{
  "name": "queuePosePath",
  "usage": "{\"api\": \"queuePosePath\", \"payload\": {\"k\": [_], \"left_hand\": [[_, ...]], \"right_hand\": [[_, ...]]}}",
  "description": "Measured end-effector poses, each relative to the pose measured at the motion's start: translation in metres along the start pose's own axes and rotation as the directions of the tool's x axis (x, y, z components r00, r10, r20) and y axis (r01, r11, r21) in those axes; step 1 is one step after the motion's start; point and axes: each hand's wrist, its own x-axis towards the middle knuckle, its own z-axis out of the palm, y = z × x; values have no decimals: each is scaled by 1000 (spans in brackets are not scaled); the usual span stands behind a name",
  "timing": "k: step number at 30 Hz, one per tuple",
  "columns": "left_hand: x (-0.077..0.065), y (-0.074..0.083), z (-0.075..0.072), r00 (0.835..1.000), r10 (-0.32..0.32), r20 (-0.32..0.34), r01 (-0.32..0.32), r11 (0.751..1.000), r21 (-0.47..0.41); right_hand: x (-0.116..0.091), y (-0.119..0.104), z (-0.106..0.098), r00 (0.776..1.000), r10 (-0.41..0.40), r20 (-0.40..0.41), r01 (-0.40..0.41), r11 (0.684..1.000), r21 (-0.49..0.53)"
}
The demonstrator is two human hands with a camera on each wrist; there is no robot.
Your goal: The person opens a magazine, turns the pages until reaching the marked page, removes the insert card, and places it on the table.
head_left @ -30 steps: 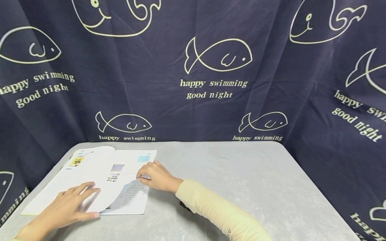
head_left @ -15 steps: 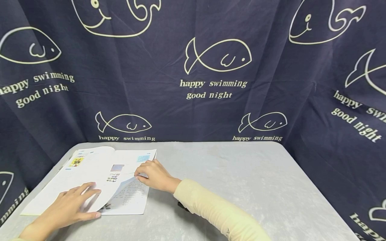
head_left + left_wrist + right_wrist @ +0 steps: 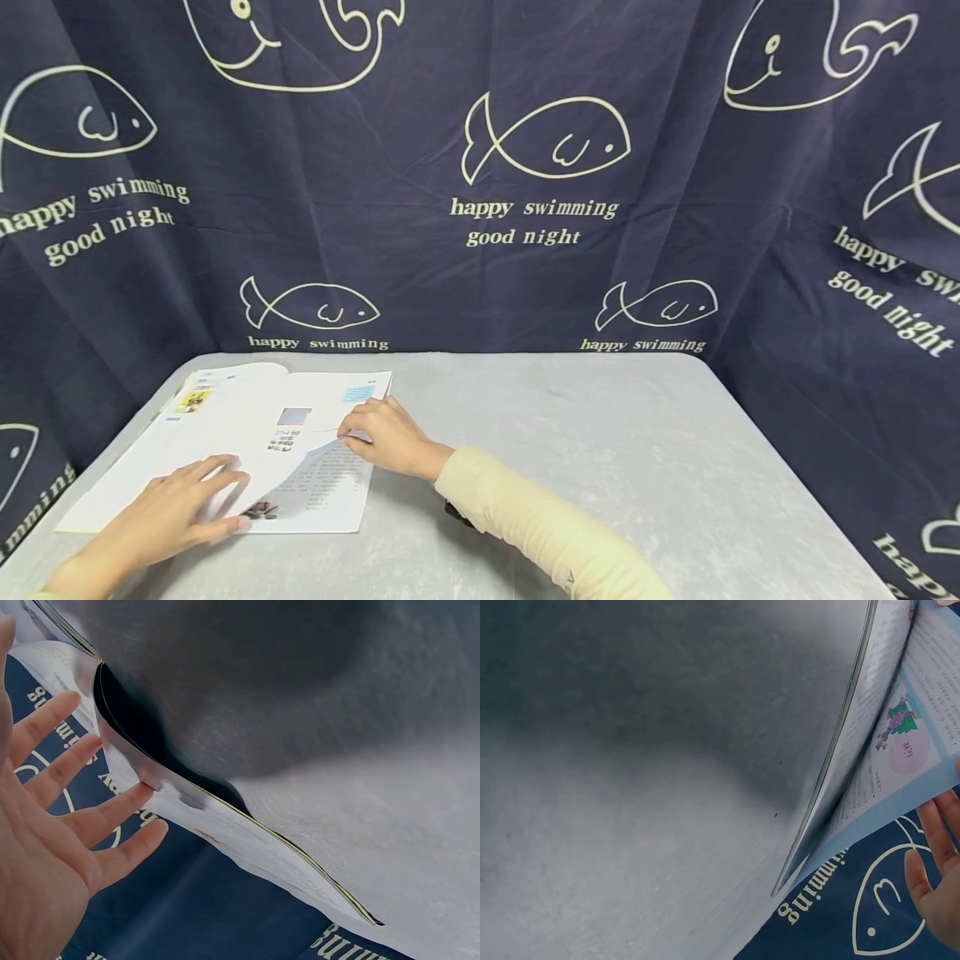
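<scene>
An open book (image 3: pixel 225 408) with white printed pages lies at the left of the table. My left hand (image 3: pixel 168 508) rests on its left-hand page, fingers spread; in the left wrist view the fingers (image 3: pixel 127 802) lie relaxed against the paper. At the right edge of the book, my right hand (image 3: pixel 386 436) pinches the edge of a page between thumb and fingers. That page's near corner is lifted and curls toward the left hand, baring a page of text (image 3: pixel 322 483) beneath. The right wrist view shows the lifted page's blue-bordered underside (image 3: pixel 922 742), with a small cartoon.
A grey table (image 3: pixel 600 467) extends to the right of the book. Dark blue cloth (image 3: pixel 540 283) with fish drawings and lettering hangs behind it and on both sides. A black strap (image 3: pixel 457 512) shows under the right sleeve.
The lifted page's near edge has shifted left and up, so more of the page beneath, with a dark picture at its bottom, shows. Both hands have stayed almost in place.
</scene>
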Motion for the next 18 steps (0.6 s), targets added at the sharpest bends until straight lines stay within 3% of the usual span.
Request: {"api": "queuePosePath", "payload": {"k": [7, 13, 18], "left_hand": [[0, -5, -1, 998, 36, -44, -37, 999, -30], [2, -6, 0, 990, 81, -119, -84, 996, -15], [2, -7, -2, 988, 71, -137, -72, 997, -5]], "right_hand": [[-1, 1, -1, 1000, 13, 7, -13, 1000, 5], [-3, 2, -1, 1000, 25, -7, -25, 1000, -10], [-4, 4, 0, 999, 35, -38, -35, 999, -10]]}}
